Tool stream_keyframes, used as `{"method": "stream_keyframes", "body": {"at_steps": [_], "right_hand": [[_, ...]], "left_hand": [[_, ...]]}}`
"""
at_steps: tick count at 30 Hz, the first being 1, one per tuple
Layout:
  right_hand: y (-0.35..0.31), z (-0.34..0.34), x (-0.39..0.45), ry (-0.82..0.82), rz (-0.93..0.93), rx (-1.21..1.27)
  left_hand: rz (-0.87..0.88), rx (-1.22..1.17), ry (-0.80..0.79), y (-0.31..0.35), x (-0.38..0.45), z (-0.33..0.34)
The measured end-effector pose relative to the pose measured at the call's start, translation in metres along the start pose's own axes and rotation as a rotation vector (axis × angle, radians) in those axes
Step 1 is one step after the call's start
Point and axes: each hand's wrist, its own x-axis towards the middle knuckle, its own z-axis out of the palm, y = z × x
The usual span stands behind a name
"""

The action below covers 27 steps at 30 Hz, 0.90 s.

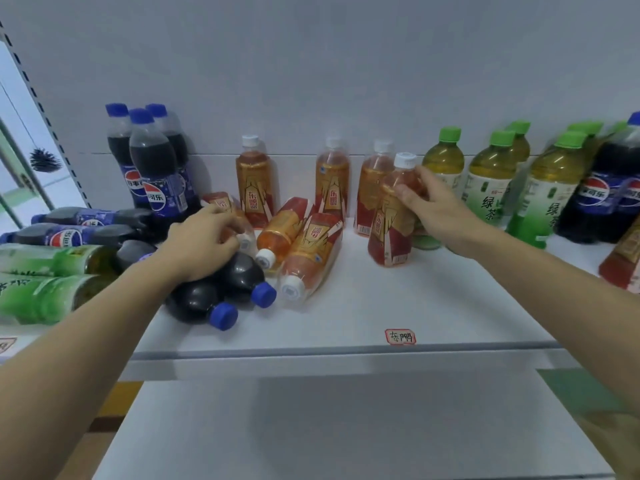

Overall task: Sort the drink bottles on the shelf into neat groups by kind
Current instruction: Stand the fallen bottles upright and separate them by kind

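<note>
My right hand (429, 206) grips an upright orange energy-drink bottle (393, 233) near its shoulder; the bottle leans slightly on the white shelf (346, 313). My left hand (204, 242) curls round a lying orange bottle (221, 202) at the shelf's left-middle. Two more orange bottles (304, 251) lie beside it, caps toward me. Three orange bottles (254, 181) stand at the back. Cola bottles (152, 168) stand at back left; two (221, 289) lie under my left hand. Green tea bottles (485, 181) stand at right.
Several cola and green tea bottles (52, 271) lie at far left. More cola bottles (602, 195) and an orange bottle (623, 261) sit at far right. A red-bordered label (400, 337) is stuck near the shelf's front edge. A lower shelf (311, 427) lies below.
</note>
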Motion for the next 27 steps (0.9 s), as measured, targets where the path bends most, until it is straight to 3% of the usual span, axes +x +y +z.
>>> {"method": "stream_keyframes", "body": {"at_steps": [7, 9, 11, 13, 15, 19, 22, 27], "right_hand": [[0.009, 0.003, -0.014, 0.095, -0.031, -0.061], [0.009, 0.01, -0.022, 0.238, -0.044, -0.093], [0.003, 0.022, -0.033, 0.479, -0.203, -0.251], [-0.008, 0.038, -0.043, 0.584, -0.427, -0.4], [-0.021, 0.055, -0.048, 0.444, -0.546, -0.491], [-0.039, 0.098, -0.056, -0.109, -0.535, -0.698], [-0.039, 0.13, -0.058, -0.409, -0.604, -0.999], [-0.046, 0.133, -0.05, -0.49, -0.63, -1.075]], "left_hand": [[0.038, 0.078, -0.023, -0.004, 0.007, 0.001], [0.071, 0.076, -0.045, -0.004, 0.014, 0.0], [0.105, 0.026, -0.051, -0.003, 0.021, 0.001], [0.137, -0.039, -0.052, 0.0, 0.026, 0.002], [0.171, -0.056, -0.068, 0.005, 0.031, 0.003], [0.19, -0.141, -0.085, 0.008, 0.038, 0.006], [0.175, -0.19, -0.077, 0.002, 0.035, 0.012], [0.187, -0.215, -0.064, -0.005, 0.034, 0.016]]}}
